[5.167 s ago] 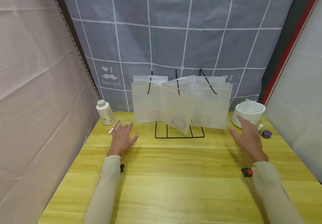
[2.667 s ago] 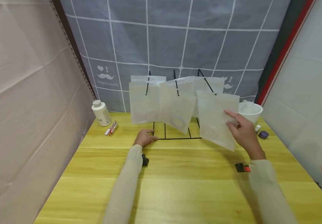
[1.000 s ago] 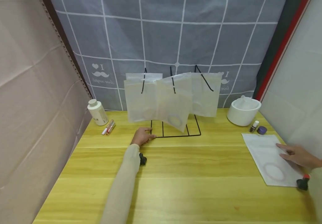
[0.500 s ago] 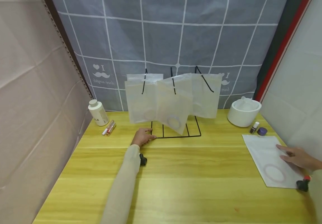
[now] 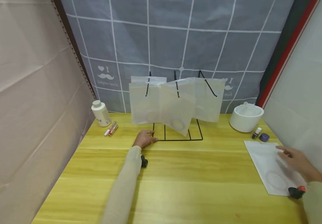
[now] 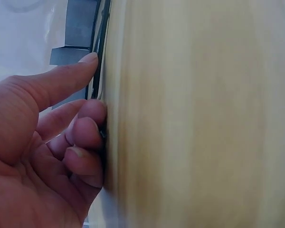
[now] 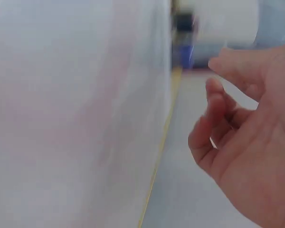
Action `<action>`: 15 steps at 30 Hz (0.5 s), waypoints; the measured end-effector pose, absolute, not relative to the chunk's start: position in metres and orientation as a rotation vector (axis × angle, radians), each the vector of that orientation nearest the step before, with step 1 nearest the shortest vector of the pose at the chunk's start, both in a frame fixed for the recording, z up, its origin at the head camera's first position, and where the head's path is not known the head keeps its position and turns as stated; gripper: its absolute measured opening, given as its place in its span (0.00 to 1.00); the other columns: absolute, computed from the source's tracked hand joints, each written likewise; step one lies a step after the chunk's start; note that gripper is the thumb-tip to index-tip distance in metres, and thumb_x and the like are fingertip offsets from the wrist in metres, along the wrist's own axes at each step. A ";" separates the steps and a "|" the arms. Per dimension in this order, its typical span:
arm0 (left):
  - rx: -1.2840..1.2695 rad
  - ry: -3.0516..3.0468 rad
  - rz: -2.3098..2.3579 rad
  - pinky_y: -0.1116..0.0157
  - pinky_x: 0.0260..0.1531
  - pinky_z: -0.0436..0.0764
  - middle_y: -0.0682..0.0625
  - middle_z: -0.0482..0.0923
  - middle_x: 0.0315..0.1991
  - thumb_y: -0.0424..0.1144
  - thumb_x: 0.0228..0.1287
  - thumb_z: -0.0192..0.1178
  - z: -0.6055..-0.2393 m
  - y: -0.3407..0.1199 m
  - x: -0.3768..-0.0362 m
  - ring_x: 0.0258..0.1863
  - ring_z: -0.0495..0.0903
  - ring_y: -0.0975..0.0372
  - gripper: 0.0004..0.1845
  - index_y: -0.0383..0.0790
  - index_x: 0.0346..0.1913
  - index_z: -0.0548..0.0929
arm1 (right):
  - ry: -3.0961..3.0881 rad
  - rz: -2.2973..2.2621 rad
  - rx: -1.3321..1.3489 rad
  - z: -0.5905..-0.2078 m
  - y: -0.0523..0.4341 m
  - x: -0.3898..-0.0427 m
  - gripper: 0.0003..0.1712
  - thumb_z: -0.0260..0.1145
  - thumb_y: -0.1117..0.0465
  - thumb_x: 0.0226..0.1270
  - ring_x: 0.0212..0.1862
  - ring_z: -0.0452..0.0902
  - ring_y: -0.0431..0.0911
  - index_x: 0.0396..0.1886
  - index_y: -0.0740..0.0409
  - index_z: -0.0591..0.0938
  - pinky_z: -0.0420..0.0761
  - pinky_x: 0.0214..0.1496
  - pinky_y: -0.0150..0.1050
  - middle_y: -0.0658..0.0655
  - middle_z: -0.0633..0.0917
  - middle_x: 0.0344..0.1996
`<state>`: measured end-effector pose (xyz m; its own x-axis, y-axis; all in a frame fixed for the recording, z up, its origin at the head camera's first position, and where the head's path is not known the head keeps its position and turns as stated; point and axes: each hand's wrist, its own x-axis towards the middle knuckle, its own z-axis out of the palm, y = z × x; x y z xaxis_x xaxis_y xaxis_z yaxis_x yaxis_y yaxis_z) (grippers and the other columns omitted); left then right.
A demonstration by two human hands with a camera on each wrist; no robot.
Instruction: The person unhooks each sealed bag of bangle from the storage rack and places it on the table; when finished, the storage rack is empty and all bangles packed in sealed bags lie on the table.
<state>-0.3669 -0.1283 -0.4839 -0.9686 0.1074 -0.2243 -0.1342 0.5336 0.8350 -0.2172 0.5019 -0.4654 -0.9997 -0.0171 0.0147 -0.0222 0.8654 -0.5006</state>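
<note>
A black wire rack (image 5: pixel 181 140) stands at the back of the table. Frosted zip bags hang from its three hooks: left (image 5: pixel 145 102), middle (image 5: pixel 177 107) and right (image 5: pixel 209 99). Each shows a faint ring shape low down or is blank. My left hand (image 5: pixel 144 139) grips the front left corner of the rack's base; in the left wrist view the thumb (image 6: pixel 88 59) lies on the wire and the other fingers curl beside it. Another frosted bag (image 5: pixel 261 158) lies flat at the table's right edge. Above it hovers my right hand (image 5: pixel 298 160), fingers loosely bent, holding nothing.
At the back left are a white bottle (image 5: pixel 101 113) and small lipstick-like tubes (image 5: pixel 111 129). On the right stand a white round tub (image 5: pixel 245 119), a small dark vial with a white cap (image 5: pixel 256 133) and a purple lid (image 5: pixel 264 137). Walls border the table (image 5: pixel 177 186) on both sides.
My left hand has come from the left onto the rack's base. My right hand has taken the front bag off the right hook, laid it at the right and let go.
</note>
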 end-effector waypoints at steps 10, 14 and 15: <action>-0.057 2.565 1.370 0.65 0.14 0.67 0.47 0.78 0.16 0.40 0.62 0.73 -0.477 -0.132 -0.368 0.12 0.66 0.61 0.32 0.45 0.70 0.77 | -2.573 0.944 0.389 -0.467 0.354 -0.300 0.17 0.65 0.68 0.69 0.54 0.72 0.58 0.56 0.70 0.82 0.78 0.47 0.43 0.72 0.76 0.54; -0.035 2.556 1.371 0.65 0.16 0.67 0.47 0.78 0.16 0.39 0.62 0.73 -0.477 -0.126 -0.365 0.13 0.67 0.61 0.32 0.44 0.70 0.76 | -2.506 1.032 0.430 -0.453 0.320 -0.325 0.23 0.65 0.70 0.68 0.67 0.58 0.74 0.62 0.70 0.78 0.70 0.55 0.68 0.77 0.64 0.68; -0.037 2.552 1.371 0.65 0.16 0.67 0.47 0.78 0.16 0.39 0.62 0.72 -0.477 -0.125 -0.363 0.13 0.66 0.61 0.32 0.43 0.70 0.76 | -2.485 1.048 0.426 -0.448 0.313 -0.330 0.23 0.65 0.71 0.67 0.69 0.55 0.75 0.62 0.69 0.78 0.68 0.58 0.71 0.78 0.60 0.70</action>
